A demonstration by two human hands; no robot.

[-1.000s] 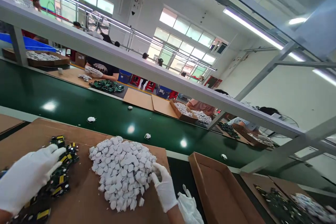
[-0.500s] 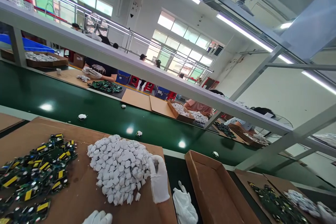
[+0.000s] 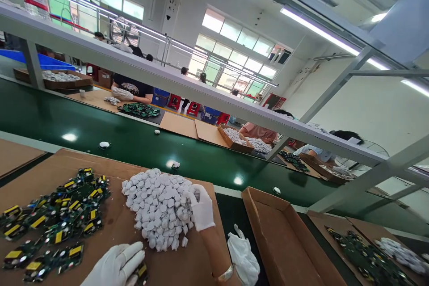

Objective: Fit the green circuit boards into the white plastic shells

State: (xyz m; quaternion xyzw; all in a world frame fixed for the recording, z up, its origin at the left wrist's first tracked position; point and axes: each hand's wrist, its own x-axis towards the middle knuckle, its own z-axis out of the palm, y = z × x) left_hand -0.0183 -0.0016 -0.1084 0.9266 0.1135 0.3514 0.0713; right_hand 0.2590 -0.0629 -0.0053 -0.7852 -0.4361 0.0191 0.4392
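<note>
My right hand [image 3: 202, 209], in a white glove, sits at the right edge of a heap of small white plastic parts [image 3: 157, 205] on a cardboard sheet [image 3: 114, 228]. Its fingers curl in and pinch one white part. My left hand [image 3: 114, 267], also gloved, is low at the near edge. A green circuit board [image 3: 141, 271] shows under its fingers, and the hand seems to hold it. A spread of green circuit boards with yellow parts [image 3: 60, 219] lies to the left of the white heap.
A green conveyor belt [image 3: 100, 127] runs beyond the cardboard and carries a few white parts [image 3: 104, 145]. An open cardboard box [image 3: 284, 241] stands at the right, with a crumpled white bag [image 3: 243, 257] beside it. Other people work across the belt under a long grey shelf [image 3: 167, 78].
My left hand left the board pile, dropped to the near edge and now has a board under it. My right hand stayed at the white heap and curled its fingers in.
</note>
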